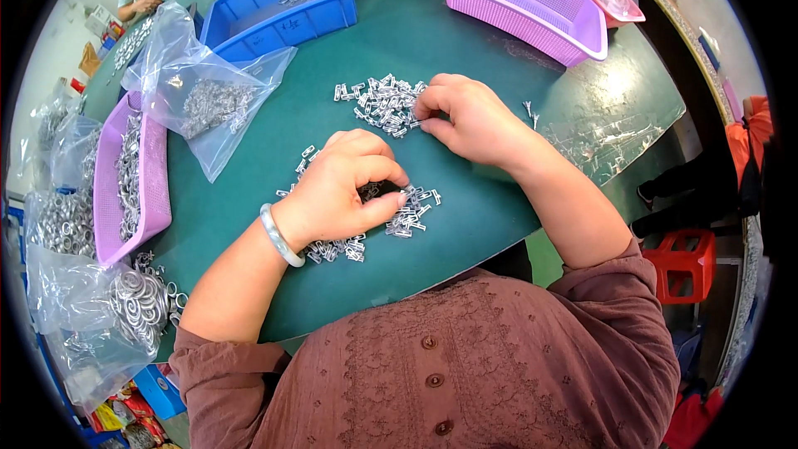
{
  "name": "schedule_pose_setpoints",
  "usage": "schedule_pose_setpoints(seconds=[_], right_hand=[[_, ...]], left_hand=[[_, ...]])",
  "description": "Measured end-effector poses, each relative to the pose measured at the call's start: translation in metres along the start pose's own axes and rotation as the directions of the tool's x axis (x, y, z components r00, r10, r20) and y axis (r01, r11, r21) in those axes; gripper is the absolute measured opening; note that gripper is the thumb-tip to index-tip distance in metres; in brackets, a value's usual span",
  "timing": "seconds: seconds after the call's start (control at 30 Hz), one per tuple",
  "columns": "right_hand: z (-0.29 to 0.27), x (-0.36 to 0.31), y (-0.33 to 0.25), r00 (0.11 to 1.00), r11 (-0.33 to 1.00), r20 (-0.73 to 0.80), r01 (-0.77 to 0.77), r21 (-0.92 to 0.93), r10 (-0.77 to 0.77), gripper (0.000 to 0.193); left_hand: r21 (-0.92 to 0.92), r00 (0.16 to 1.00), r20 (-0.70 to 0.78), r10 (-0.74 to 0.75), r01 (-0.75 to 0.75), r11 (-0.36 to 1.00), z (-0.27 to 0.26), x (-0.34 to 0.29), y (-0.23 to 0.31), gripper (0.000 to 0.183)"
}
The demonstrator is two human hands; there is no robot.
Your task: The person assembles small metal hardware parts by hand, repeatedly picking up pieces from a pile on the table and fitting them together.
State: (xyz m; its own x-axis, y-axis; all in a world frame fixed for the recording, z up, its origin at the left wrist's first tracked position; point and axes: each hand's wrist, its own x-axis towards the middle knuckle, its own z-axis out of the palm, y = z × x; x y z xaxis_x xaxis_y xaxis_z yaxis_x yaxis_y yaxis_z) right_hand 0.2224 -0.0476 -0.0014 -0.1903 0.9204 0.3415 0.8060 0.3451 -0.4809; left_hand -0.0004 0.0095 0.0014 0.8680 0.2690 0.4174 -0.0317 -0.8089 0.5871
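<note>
- The left hand (pixel 345 179) is arching over the near pile of small, silver, slotted metal pieces (pixel 411 214), thumb and forefinger nearly meeting — whether they're pinching one, I can't tell.
- The right hand (pixel 470 120) is curling at the right edge of the far pile of similar silver pieces (pixel 382 104), fingertips bunching close — any hold is hiding from view.
- Both piles are lying on the smooth, dark-green tabletop (pixel 474 224), a rectangular blue plastic bin (pixel 287 29) standing beyond.
</note>
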Motion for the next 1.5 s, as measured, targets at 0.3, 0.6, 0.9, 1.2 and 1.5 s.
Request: schedule_pose_setpoints(seconds=[0.3, 0.6, 0.9, 1.2, 1.5], right_hand=[[0.001, 0.001, -0.005, 0.997, 1.0, 0.072, -0.007, -0.013, 0.008, 0.006], [0.005, 0.001, -0.022, 0.964, 0.946, -0.088, 0.264, 0.188, -0.251, 0.013], [0.002, 0.002, -0.018, 0.995, 0.975, -0.029, 0.097, 0.198, -0.093, 0.008], [-0.001, -0.003, -0.012, 0.981, 0.988, 0.143, 0.122, 0.089, -0.134, 0.01], [0.0, 0.0, -0.017, 0.985, 0.972, 0.078, 0.139, 0.189, -0.156, 0.006]], left_hand=[[0.038, 0.993, -0.064, -0.103, 0.106, 0.994, 0.002, -0.002, -0.004, 0.007], [-0.042, 0.947, -0.139, -0.288, 0.285, 0.958, 0.004, -0.002, -0.006, 0.01], [-0.052, 0.956, -0.192, -0.221, 0.215, 0.975, 0.004, -0.003, -0.009, 0.005], [-0.018, 0.944, -0.193, -0.266, 0.268, 0.963, 0.004, -0.003, -0.007, 0.004], [0.011, 0.962, -0.132, -0.237, 0.241, 0.971, 0.003, -0.001, -0.003, 0.004]])
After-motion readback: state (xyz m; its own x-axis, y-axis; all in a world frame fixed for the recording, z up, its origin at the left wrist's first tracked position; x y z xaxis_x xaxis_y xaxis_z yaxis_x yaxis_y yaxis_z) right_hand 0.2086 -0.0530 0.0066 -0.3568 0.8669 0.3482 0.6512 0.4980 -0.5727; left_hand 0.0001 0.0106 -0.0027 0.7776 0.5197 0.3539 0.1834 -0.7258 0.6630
